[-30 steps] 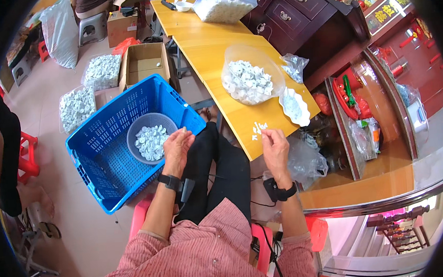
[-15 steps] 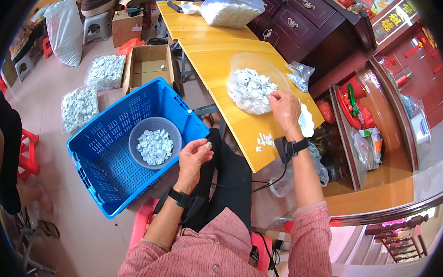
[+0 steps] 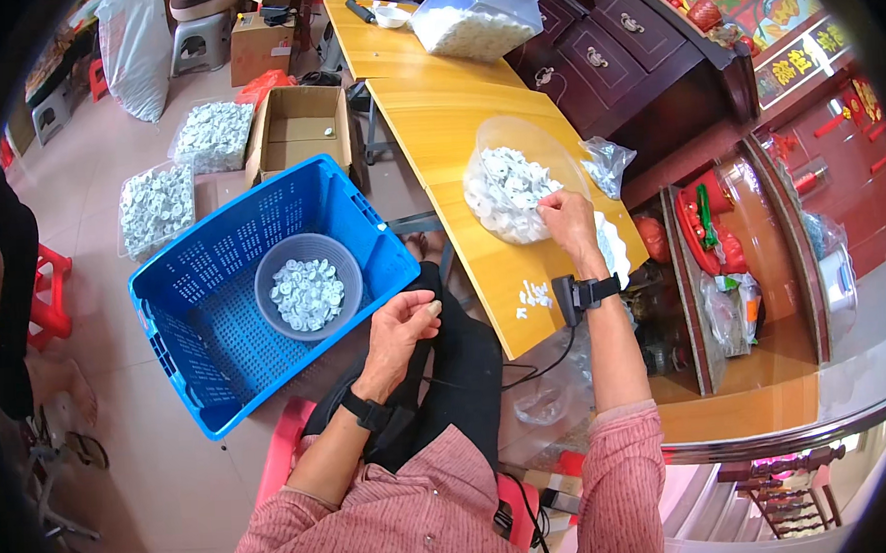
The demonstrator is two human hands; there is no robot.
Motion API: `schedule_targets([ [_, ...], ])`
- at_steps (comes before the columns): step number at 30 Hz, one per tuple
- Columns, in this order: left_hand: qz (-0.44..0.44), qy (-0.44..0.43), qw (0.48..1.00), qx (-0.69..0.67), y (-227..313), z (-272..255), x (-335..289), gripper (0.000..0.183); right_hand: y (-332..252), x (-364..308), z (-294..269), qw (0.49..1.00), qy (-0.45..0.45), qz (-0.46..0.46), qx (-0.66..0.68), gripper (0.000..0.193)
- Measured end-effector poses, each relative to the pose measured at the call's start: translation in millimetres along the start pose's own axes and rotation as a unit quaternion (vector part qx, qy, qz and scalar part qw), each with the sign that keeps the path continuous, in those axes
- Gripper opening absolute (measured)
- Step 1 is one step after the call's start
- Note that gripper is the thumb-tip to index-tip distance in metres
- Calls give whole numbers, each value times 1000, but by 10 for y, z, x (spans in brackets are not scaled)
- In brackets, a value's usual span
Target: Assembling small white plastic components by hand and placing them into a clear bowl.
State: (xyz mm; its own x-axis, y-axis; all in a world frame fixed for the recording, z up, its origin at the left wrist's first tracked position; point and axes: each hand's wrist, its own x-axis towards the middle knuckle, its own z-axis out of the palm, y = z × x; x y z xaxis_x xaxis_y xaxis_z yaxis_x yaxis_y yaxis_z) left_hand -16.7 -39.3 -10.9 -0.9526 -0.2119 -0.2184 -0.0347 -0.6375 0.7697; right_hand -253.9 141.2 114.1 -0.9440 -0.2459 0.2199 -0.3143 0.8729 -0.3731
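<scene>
My right hand (image 3: 572,226) is at the right rim of a clear round bowl (image 3: 501,235) on the wooden table, thumb and fingers pinched together. Small white plastic parts (image 3: 518,177) are heaped in that bowl. My left hand (image 3: 402,329) hovers above my lap, beside the blue crate, with its fingertips pressed together. Whatever either pinch holds is too small or hidden to make out. Inside the blue crate (image 3: 222,363) stands a round grey basket (image 3: 351,319) containing whitish, round plastic pieces (image 3: 309,294).
Several loose white bits (image 3: 534,294) lie near the table's front corner, and a scalloped white sheet (image 3: 614,250) is at its right edge. Two clear tubs of pieces (image 3: 157,206) and an open cardboard box (image 3: 305,133) stand on the floor behind the crate. Dark drawers (image 3: 602,58) border the table.
My left hand has shifted slightly right and down, toward the table. My right hand stays at the bowl's rim, still pinched. The view has moved a little.
</scene>
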Motion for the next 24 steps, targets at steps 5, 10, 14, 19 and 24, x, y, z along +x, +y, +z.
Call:
schedule_targets([
  [5, -1, -22, 1000, 5, -2, 64, -34, 31, 103, -97, 36, 990, 126, -49, 36, 16],
  [10, 17, -61, 997, 41, 23, 98, -114, 30, -192, -528, -178, 961, 197, -10, 192, 15],
  [14, 14, -96, 995, 39, 21, 139, -138, 31, -353, -1233, -252, 949, 125, -36, 289, 14],
  [19, 18, -183, 983, -18, -11, 282, -227, 34, -377, -2026, -2, 922, -28, 26, 386, 13],
  [24, 12, -283, 958, 37, -64, 320, -281, 33, -286, -2418, 246, 913, -38, 44, 404, 13],
])
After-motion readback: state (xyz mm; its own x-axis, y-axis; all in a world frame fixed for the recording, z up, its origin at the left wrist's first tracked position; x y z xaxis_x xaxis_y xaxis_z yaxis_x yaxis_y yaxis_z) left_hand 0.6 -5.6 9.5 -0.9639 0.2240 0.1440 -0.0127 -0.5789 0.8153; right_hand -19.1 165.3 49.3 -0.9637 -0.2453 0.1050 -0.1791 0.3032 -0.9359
